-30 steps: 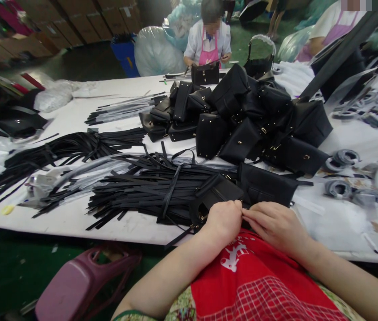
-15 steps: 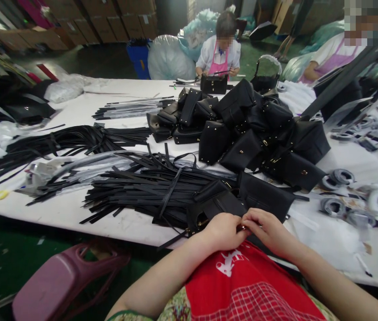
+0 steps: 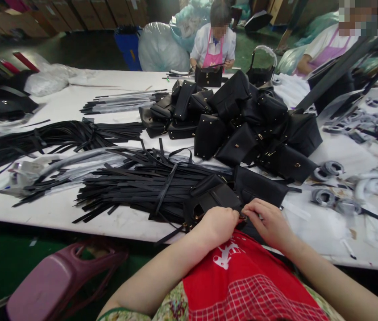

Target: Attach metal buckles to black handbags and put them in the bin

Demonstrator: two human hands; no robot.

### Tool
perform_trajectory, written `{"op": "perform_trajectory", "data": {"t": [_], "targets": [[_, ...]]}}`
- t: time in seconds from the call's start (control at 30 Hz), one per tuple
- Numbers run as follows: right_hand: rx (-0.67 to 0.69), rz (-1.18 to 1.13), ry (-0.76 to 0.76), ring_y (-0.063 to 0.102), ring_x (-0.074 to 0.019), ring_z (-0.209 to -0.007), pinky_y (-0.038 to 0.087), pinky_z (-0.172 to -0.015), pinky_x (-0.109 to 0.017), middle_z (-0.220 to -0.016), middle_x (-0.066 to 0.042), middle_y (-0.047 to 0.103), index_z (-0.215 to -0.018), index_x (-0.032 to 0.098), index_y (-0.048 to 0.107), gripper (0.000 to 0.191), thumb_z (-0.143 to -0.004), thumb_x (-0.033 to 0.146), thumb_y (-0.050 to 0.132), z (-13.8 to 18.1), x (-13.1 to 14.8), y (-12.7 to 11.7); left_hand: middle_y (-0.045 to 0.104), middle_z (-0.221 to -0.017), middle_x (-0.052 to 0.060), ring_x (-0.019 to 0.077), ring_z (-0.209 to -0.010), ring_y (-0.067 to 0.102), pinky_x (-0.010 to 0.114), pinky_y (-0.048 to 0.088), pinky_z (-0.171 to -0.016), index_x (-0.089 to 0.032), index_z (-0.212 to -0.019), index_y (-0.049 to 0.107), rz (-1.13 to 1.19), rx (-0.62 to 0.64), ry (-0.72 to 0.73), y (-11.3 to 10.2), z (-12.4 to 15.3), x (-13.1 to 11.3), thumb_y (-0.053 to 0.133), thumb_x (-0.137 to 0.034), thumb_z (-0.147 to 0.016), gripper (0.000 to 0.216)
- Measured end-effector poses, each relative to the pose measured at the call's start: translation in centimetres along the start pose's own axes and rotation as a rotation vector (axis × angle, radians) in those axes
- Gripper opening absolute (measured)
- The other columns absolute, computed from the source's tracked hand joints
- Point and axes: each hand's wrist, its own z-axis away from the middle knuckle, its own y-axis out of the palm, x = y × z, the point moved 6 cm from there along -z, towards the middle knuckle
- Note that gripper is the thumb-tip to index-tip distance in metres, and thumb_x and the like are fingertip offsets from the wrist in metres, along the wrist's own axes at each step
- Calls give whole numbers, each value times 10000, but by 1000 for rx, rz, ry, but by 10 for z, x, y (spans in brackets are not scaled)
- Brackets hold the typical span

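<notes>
My left hand (image 3: 218,225) and my right hand (image 3: 268,223) meet fingertip to fingertip at the near table edge, over a black handbag (image 3: 220,198) lying in front of me. Both are closed in a pinch on a small part of the bag, which looks like a metal fitting but is too small to make out. A bundle of black straps (image 3: 142,185) lies just left of the bag. A pile of finished black handbags (image 3: 242,120) rises behind it.
More strap bundles (image 3: 58,140) lie on the white table (image 3: 75,214) to the left, with coils of grey trim (image 3: 329,169) at right. A purple stool (image 3: 58,278) stands at lower left. Two other people in pink aprons work at the far side.
My hands have stayed pinched together on the bag. The view has shifted slightly, and the right hand's fingers have crept a little toward the left hand.
</notes>
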Motion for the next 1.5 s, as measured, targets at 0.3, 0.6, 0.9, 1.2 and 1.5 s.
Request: {"op": "perform_trajectory", "data": {"t": [0.3, 0.6, 0.9, 1.2, 1.5], "targets": [[101, -176, 142, 583, -155, -760, 444, -691, -276, -807, -32, 629, -805, 201, 620, 222, -946, 300, 479, 0, -12, 12, 724, -795, 28, 176, -712, 663, 254, 453, -613, -201, -909, 690, 397, -131, -45, -6, 7, 9, 451, -430, -949, 334], [50, -624, 665, 560, -149, -580, 444, -578, -276, -659, -37, 612, -791, 171, 642, 480, -839, 629, 511, 3, -53, 42, 728, -916, 60, 176, -845, 670, 292, 518, -790, -162, -956, 670, 408, -408, -126, 6, 14, 21, 374, -203, -973, 299], [280, -1640, 1029, 278, -35, -398, 267, -418, -178, -417, 86, 358, -531, 173, 417, 420, -628, 336, 792, -1, -24, 121, 701, -841, 75, 185, -780, 660, 306, 540, -752, -149, -923, 631, 306, -522, 11, 0, 31, 5, 351, -201, -964, 288], [166, -1265, 821, 295, -32, -368, 198, -383, -188, -444, 75, 424, -586, 169, 471, 479, -656, 531, 777, -17, -14, 108, 517, -529, -31, 111, -473, 522, 227, 435, -524, -158, -854, 650, 836, -774, -622, 8, 72, 73, 350, -333, -981, 370], [169, -1062, 767, 343, -51, -367, 233, -378, -198, -450, 58, 472, -621, 171, 517, 483, -653, 601, 734, -19, -14, 100, 675, -719, 26, 146, -711, 615, 248, 455, -709, -173, -752, 686, 762, -513, -451, -3, 79, 65, 470, -277, -928, 297]]}}
